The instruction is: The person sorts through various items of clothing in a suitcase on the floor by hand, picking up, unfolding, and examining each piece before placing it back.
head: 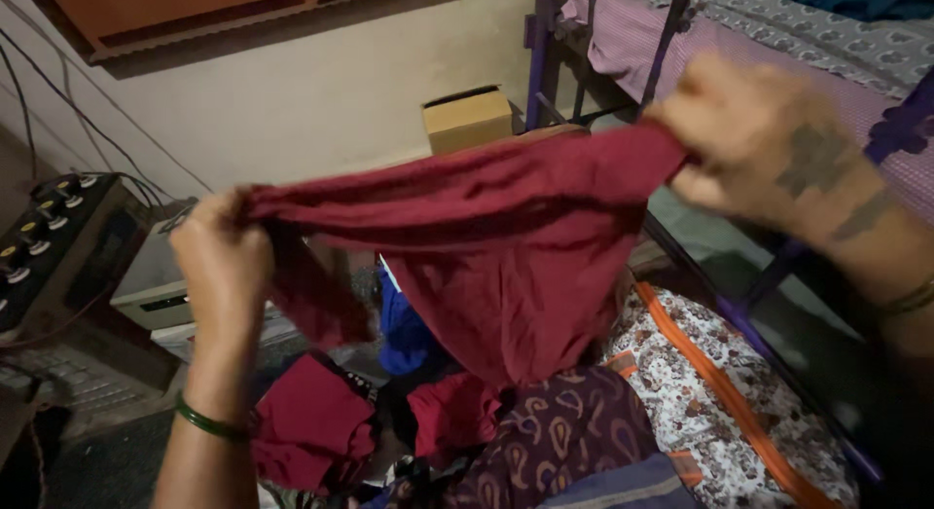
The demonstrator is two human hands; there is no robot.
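We hold the dark red cloth [486, 236] stretched in the air above the pile of clothes [457, 441], left hand [222, 266] and right hand [754, 139] each pinched shut on an upper corner. Risk: a loose pinch lets one corner slip, and the cloth drops onto the pile and bunches.

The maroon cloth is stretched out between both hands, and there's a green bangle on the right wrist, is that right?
Not quite. The head view shows the green bangle on the left wrist, not the right. The rest holds: the maroon cloth is stretched between the left hand and the right hand, each with a closed grip on one end.
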